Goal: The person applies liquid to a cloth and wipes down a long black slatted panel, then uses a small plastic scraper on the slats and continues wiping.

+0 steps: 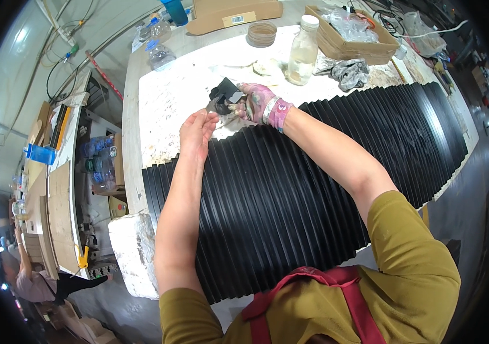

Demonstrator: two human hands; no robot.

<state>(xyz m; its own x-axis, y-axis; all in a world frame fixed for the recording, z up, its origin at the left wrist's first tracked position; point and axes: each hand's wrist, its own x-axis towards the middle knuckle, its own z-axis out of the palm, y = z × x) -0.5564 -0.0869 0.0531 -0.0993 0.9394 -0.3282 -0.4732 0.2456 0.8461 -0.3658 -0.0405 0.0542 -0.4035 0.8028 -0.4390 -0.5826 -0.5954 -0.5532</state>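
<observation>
At the upper centre of the frame, a small dark piece [221, 93] is held between the two hands, just past the upper edge of a wide row of black ribbed strips [267, 200]. Its lower left end is pinched between the thumb and fingers of the bare left grip [196, 131]; its right side seems to be clasped by the curled fingers of the right grip [260, 104], which is covered by a pink patterned glove, though the exact contact is partly hidden. By being held from both sides, the piece is presumably kept steady, and against the white sheet [161, 109] its outline can be seen more easily. Whether it is folded or made up of several bits cannot be told. The strips are laid side by side across the tabletop [133, 103], probably so that their upper ends can be reached in turn. A capped bottle [303, 54], a grey crumpled cloth [351, 74] and a cardboard box [368, 53] are set toward the upper right, perhaps to be kept nearby without being in the way.
</observation>
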